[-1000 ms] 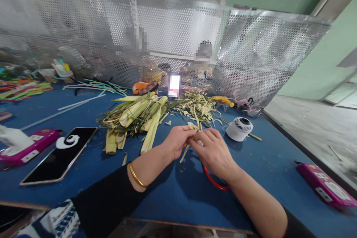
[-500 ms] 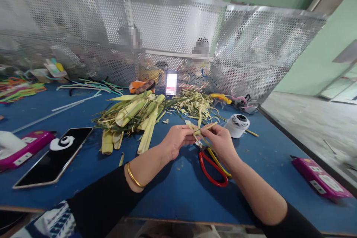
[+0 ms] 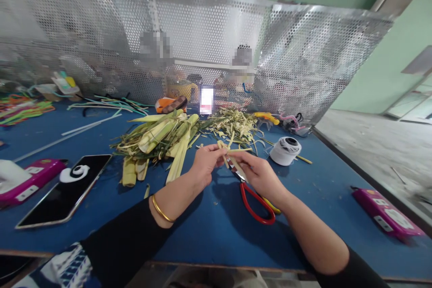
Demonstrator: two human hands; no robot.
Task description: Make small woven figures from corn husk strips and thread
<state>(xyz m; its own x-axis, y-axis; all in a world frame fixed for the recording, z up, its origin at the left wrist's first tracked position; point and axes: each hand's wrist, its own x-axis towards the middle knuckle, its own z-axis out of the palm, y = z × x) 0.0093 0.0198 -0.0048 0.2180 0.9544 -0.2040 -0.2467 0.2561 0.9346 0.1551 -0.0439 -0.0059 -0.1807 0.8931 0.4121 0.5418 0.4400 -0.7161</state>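
At the far left of the blue tabletop [image 3: 202,245] lay a loose spread of coloured strips [image 3: 30,107], with a magenta power block [image 3: 40,174] nearer. Just right of that block was a dark phone [image 3: 50,204], a white curled piece [image 3: 74,173] sitting on its upper part. Next came a heap of pale green husks [image 3: 158,137], some thick and rolled, others long and flat.

The left hand [image 3: 206,164] (a gold bangle [image 3: 161,209] circled its wrist) had its grip closed, thumb and fingertips pinched on the pale plant strips [image 3: 240,150]. These were held up over the middle of the tabletop, crossing one another between the two hands. The right hand [image 3: 266,175] met it from the other side, its grip also pinched closed on the strips — the fingertips of both hands nearly together.

Under the right hand lay scissors [image 3: 258,210] with one red and one yellow handle, partly hidden. Beyond the hands was a pile of shredded fibre [image 3: 236,126]; to the right stood a white thread spool [image 3: 285,151], and at the right edge another magenta block [image 3: 386,212].
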